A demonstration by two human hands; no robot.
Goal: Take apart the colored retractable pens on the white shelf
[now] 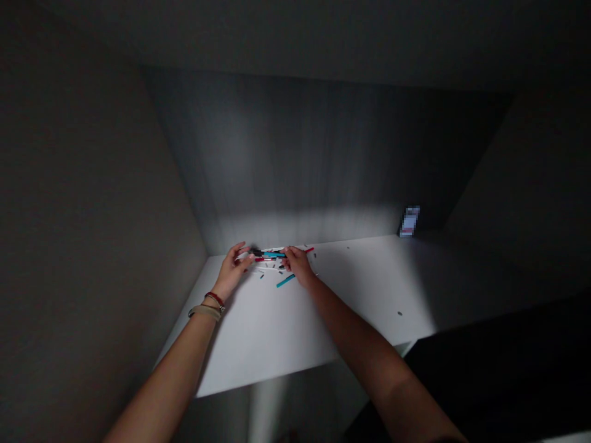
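Observation:
My right hand has its fingers closed on a teal pen, whose dark end points left. My left hand is at that dark end, thumb and fingers apart; whether it touches the pen I cannot tell. Below, a red pen lies between the two hands. Another teal pen rests on the white surface under my right hand. A red tip sticks out behind my right hand. Small dark bits are scattered around the pens.
The white tabletop meets a grey back wall. At the back right a lit phone leans upright. One small dark piece lies near the right front edge. A side wall stands close on the left.

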